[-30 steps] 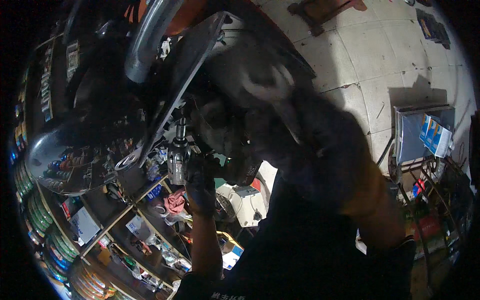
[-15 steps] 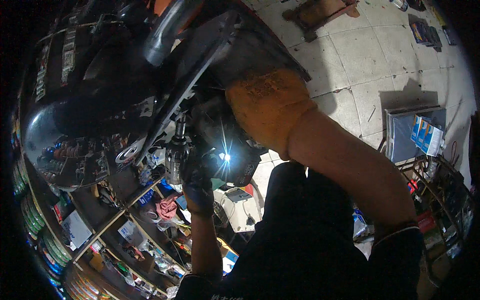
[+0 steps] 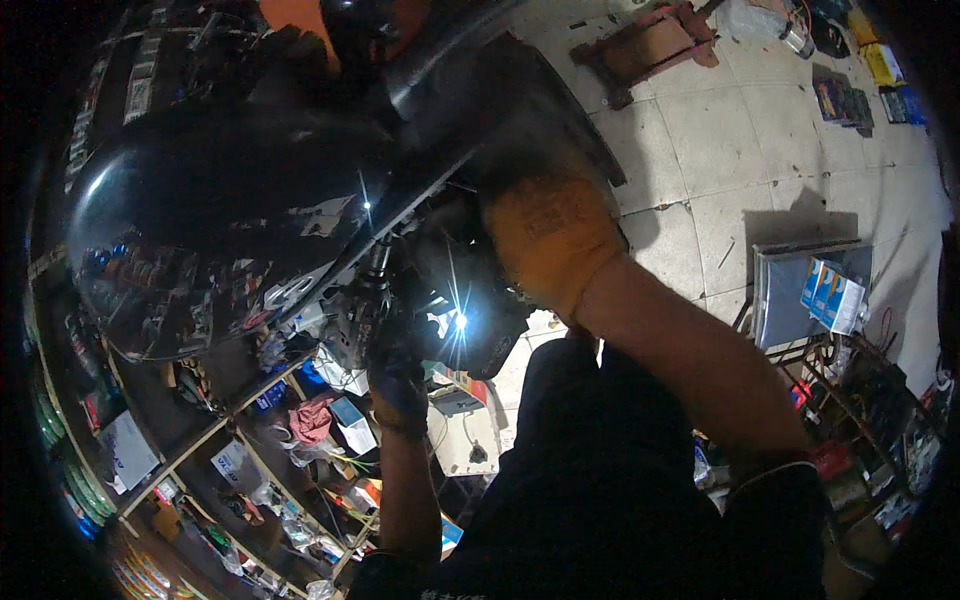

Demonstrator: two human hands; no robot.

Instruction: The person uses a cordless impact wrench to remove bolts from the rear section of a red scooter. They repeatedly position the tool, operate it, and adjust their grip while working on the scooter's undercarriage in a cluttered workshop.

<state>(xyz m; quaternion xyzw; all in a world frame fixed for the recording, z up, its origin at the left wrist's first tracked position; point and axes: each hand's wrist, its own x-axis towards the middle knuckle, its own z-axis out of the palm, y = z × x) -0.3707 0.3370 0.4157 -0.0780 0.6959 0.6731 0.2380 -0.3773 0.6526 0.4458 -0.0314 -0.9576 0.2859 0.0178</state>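
Note:
A large glossy black vehicle body part, which looks like a motorcycle's, fills the upper left. My left hand, in a dark glove, is closed around a power wrench. The wrench's socket end points up at the underside edge of the black bodywork; whether it sits on a fastener is too dark to tell. A bright light glares beside the tool. My right hand, in an orange glove, lies against a dark panel right of the wrench; its fingers are hidden in shadow.
Shelves with boxes, bags and parts run along the lower left. A reddish metal stand is on the tiled floor at the far right. Blue and white boxes lie on a grey flat case above a metal frame.
The bodywork, wrench and hands sit slightly lower in view, and the black shell covers more of it. The scene has shifted with my head. Both hands keep their places on the tool and panel.

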